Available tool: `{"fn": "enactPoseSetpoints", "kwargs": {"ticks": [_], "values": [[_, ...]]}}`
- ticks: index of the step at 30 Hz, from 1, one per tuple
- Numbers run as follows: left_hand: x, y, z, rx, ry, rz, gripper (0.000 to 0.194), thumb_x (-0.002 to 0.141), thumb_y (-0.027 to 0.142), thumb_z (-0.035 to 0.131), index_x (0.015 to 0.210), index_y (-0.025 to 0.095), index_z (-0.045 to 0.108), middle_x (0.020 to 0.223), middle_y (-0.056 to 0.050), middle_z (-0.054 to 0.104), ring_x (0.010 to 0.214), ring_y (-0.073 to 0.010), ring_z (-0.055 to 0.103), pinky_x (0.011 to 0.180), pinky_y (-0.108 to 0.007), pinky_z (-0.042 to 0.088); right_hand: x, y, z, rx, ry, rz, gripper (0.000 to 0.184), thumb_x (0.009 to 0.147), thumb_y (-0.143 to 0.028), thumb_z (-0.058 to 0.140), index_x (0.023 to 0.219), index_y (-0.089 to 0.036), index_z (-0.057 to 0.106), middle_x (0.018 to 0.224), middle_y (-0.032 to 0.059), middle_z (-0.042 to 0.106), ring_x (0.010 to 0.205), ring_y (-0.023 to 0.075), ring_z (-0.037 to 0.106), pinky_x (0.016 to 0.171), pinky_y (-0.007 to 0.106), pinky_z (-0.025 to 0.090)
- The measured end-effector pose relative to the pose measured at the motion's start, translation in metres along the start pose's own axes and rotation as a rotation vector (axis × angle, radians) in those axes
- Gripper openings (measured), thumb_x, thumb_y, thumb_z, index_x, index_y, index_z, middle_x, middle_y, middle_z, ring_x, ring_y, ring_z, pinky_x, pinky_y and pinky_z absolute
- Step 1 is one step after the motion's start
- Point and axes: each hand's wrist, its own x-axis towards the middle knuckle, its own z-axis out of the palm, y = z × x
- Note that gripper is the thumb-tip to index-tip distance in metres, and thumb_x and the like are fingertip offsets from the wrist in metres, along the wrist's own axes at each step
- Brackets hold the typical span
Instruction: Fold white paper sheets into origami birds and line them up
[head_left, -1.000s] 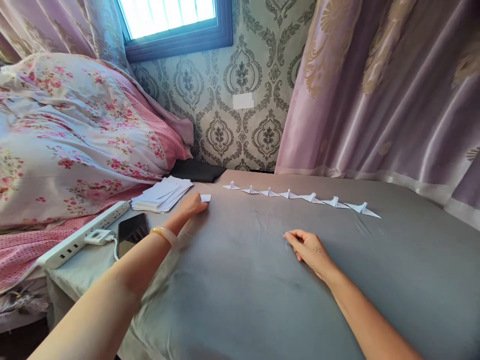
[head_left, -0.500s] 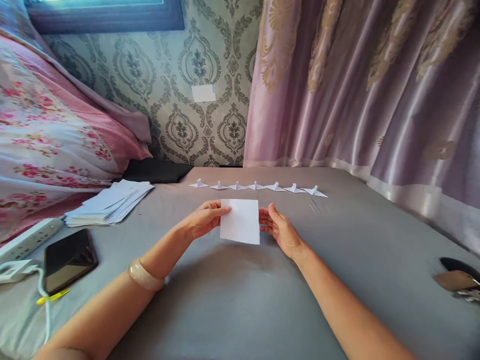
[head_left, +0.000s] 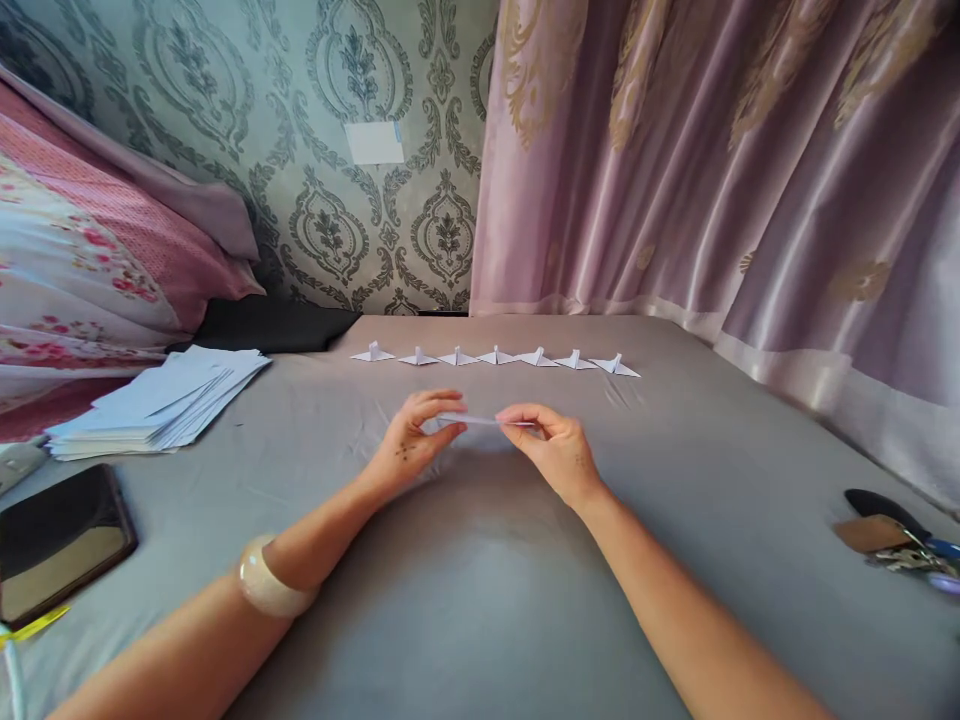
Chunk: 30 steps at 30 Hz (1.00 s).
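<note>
Left hand (head_left: 405,445) and right hand (head_left: 562,455) hold the paper (head_left: 482,421) between them, edge-on, on the near side of the folded pieces (head_left: 496,356); thin stuff, uneven pressure could crease it crookedly.

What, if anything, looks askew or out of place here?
The paper stack at left looks askew: its sheets are fanned unevenly, edges not squared. Nothing else stands out; the folded paper shapes form a neat row.
</note>
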Motion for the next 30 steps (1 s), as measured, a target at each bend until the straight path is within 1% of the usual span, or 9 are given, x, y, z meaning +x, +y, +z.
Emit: {"fn": "enactPoseSetpoints", "kwargs": {"ticks": [1,3,5,7,10,14,21,25,30], "values": [[-0.001,-0.001,-0.001,0.149,0.049,0.125,0.021,0.079,0.029,0.066,0.098,0.022,0.07,0.117,-0.008,0.064,0.112,-0.0264,0.052,0.099,-0.04,0.037,0.0,0.001,-0.001,-0.105,-0.007,-0.141,0.007,0.076,-0.023,0.063,0.079,-0.022,0.069,0.09,0.0035,0.071,0.091,0.0188,0.063,0.089,0.036,0.046],[-0.004,-0.005,-0.004,0.4,0.028,0.317,0.022,0.082,0.021,0.06,0.102,0.024,0.069,0.116,-0.008,0.064,0.11,-0.0259,0.05,0.098,-0.043,0.033,-0.002,0.005,-0.002,-0.303,-0.06,-0.367,0.02,0.075,-0.01,0.055,0.079,-0.023,0.069,0.095,0.0033,0.071,0.095,0.0188,0.061,0.09,0.037,0.044],[-0.008,-0.011,-0.005,0.569,-0.103,0.417,0.028,0.083,0.012,0.052,0.101,0.025,0.068,0.11,-0.007,0.066,0.106,-0.0246,0.051,0.095,-0.042,0.032,-0.004,0.011,-0.003,-0.471,-0.184,-0.436,0.033,0.071,0.0,0.049,0.082,-0.024,0.069,0.094,0.0024,0.071,0.093,0.0186,0.06,0.088,0.037,0.044],[-0.011,-0.018,-0.004,0.644,-0.252,0.438,0.032,0.084,0.007,0.046,0.101,0.024,0.067,0.106,-0.006,0.067,0.102,-0.0227,0.054,0.091,-0.04,0.033,-0.007,0.017,-0.004,-0.593,-0.344,-0.392,0.039,0.07,0.004,0.046,0.085,-0.024,0.069,0.093,0.0019,0.07,0.093,0.0185,0.06,0.088,0.036,0.043],[-0.013,-0.028,-0.001,0.64,-0.368,0.388,0.029,0.09,0.011,0.042,0.105,0.021,0.064,0.107,-0.007,0.067,0.096,-0.0209,0.058,0.087,-0.037,0.037,-0.011,0.019,-0.006,-0.705,-0.437,-0.264,0.039,0.074,0.002,0.049,0.097,-0.023,0.068,0.105,0.0039,0.067,0.099,0.0201,0.057,0.088,0.035,0.044],[-0.012,-0.036,0.0,0.599,-0.328,0.304,0.023,0.091,0.016,0.045,0.103,0.018,0.065,0.108,-0.01,0.066,0.094,-0.0216,0.059,0.083,-0.035,0.043,-0.013,0.012,-0.007,-0.803,-0.429,-0.212,0.026,0.086,-0.01,0.051,0.099,-0.023,0.069,0.111,0.0056,0.063,0.1,0.0209,0.056,0.088,0.037,0.044],[-0.025,-0.009,0.001,0.564,-0.323,0.286,0.02,0.088,0.024,0.054,0.079,0.022,0.07,0.107,-0.008,0.066,0.099,-0.0248,0.055,0.08,-0.039,0.045,-0.021,-0.017,-0.017,-0.807,-0.551,-0.029,0.026,0.09,-0.017,0.047,0.079,-0.023,0.07,0.099,0.004,0.063,0.091,0.0186,0.056,0.075,0.031,0.045],[-0.029,0.0,0.006,0.474,-0.217,0.082,0.026,0.087,0.028,0.056,0.065,0.02,0.067,0.107,-0.01,0.064,0.1,-0.0263,0.052,0.084,-0.042,0.048,-0.02,-0.021,-0.023,-0.702,-0.505,0.181,0.029,0.091,-0.03,0.049,0.067,-0.022,0.063,0.096,0.0018,0.06,0.084,0.0153,0.057,0.07,0.028,0.044],[-0.026,0.005,0.009,0.419,-0.209,-0.229,0.033,0.09,0.032,0.05,0.065,0.019,0.068,0.106,-0.009,0.061,0.099,-0.0258,0.051,0.086,-0.042,0.048,-0.015,-0.013,-0.017,-0.676,-0.379,0.366,0.043,0.093,-0.04,0.042,0.057,-0.018,0.046,0.095,-0.0005,0.057,0.062,0.0085,0.051,0.058,0.026,0.038]]}}
